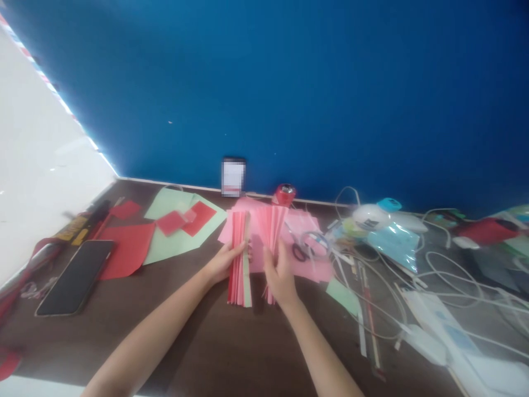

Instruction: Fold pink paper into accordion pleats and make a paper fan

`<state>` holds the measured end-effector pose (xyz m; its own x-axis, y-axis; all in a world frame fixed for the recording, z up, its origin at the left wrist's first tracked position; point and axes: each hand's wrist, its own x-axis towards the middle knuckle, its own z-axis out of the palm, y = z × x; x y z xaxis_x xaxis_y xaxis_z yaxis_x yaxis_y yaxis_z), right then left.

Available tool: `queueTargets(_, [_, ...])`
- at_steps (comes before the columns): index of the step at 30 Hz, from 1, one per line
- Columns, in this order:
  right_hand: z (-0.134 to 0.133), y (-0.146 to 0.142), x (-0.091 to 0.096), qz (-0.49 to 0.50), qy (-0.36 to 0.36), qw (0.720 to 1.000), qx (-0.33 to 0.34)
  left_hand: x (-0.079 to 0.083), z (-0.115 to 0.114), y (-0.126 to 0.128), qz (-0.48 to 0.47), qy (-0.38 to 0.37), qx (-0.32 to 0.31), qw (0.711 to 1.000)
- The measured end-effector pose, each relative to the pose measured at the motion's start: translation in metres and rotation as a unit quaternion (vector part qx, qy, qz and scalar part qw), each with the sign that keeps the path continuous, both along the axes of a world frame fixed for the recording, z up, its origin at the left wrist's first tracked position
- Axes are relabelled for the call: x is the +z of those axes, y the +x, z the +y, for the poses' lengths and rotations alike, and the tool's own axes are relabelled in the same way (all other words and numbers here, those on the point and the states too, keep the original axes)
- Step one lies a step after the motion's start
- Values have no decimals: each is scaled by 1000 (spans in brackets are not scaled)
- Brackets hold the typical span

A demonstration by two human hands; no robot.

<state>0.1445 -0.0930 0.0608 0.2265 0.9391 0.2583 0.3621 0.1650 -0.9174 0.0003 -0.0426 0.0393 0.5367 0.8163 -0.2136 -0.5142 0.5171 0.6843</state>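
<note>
My left hand is closed round a narrow accordion-folded paper in red, pink and pale green, held upright. Opposite it, my right hand grips a second pleated paper, all pink, its folds fanned a little at the top. The two bundles are apart, with a narrow gap between them. Behind them lie pink paper sheets on the dark table. Scissors with dark handles rest on the pink sheets, right of my right hand, beside what looks like a roll of tape.
Left are a dark phone, red paper and pale green paper with small red squares. A red can and a small propped card or screen stand by the blue wall. Tangled white cables and a power strip fill the right.
</note>
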Motion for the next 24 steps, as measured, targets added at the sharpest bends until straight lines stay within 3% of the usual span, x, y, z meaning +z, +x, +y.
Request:
queueTargets(3, [-1,1,1,-185,62,979,-58,-2,1,-1,4,-11,20,1000])
queueTargets(5, [0,2,0,-262,66,959,-85,-4,2,-1,3,-14,31,999])
queueTargets(12, [0,4,-2,-360,58,924,-116,-6,3,-2,-11,-10,31,999])
queueTargets(16, [0,2,-3,-346,69,931,-96,-5,3,-2,-14,-12,36,999])
queueTargets(19, [0,1,-2,-288,84,952,-63,-3,2,-3,-17,-6,35,999])
queueTargets(22, [0,2,2,-147,65,985,-63,-3,2,-4,-41,0,27,999])
queueTargets(24, [2,6,6,-26,16,997,-68,-3,3,-4,-50,-7,23,998])
